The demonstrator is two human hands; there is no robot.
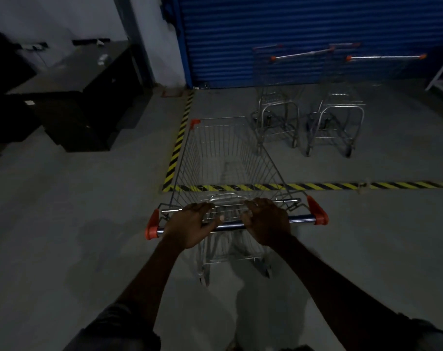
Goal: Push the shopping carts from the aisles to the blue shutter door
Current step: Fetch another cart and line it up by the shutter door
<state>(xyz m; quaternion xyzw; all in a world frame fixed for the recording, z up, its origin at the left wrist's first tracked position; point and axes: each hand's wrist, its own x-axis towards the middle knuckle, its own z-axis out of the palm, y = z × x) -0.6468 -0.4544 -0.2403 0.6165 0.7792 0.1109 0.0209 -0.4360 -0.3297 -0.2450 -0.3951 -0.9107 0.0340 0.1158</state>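
The handle bar (236, 225) of a wire shopping cart (223, 158) is held by both hands. The left hand (190, 225) and the right hand (266, 221) are closed around it. The cart is parked across the striped floor tape (316, 185), near the blue shutter door (304, 34). Two other carts (276, 115) are seen just before the door.

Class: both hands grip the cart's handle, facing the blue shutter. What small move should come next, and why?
Probably push the held cart straight ahead. Its basket already crosses the striped floor tape, the blue shutter door lies farther on, and the floor left of the two parked carts looks free. Left hand and right hand grip the handle.
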